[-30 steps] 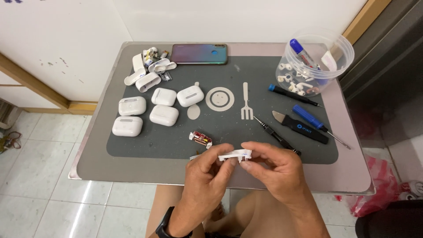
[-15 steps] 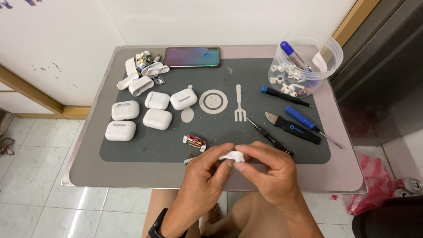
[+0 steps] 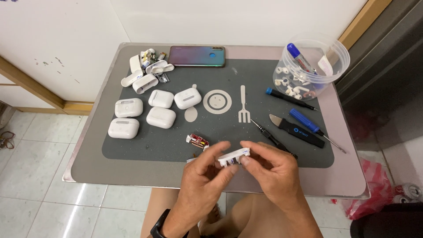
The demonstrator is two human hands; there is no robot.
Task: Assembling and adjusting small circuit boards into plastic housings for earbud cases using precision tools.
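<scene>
Both hands meet over the near edge of the grey work mat [image 3: 132,152], pinching a small white plastic part [image 3: 234,157] between them. The left hand [image 3: 203,180] closes its fingertips on the part's left end and the right hand [image 3: 272,169] grips the right end, so the piece hangs just above the mat, clear of it. The fingers cover much of the part; its underside shows only a hint of blue, and its exact shape is hard to make out. Something small lies half hidden behind the left fingers and cannot be identified. A dark watch [image 3: 159,225] on the left wrist is cut off by the lower edge.

Just beyond the left hand lies a small red and silver component [image 3: 198,140]. Five closed white earbud cases [image 3: 161,117] sit in a cluster at the mat's left, with opened case shells [image 3: 144,75] and tiny parts behind them. A dark smartphone [image 3: 196,56] lies at the far edge. At the right are a black screwdriver [image 3: 272,137], a flat prying tool [image 3: 296,130], a blue-handled screwdriver [image 3: 311,128] and a blue-capped driver [image 3: 288,98], and a clear plastic tub [image 3: 313,63] holds white earbud pieces and a blue marker.

The mat covers a small metal-edged table [image 3: 88,176] against a white wall [image 3: 57,39], over pale floor tiles [image 3: 39,194].
</scene>
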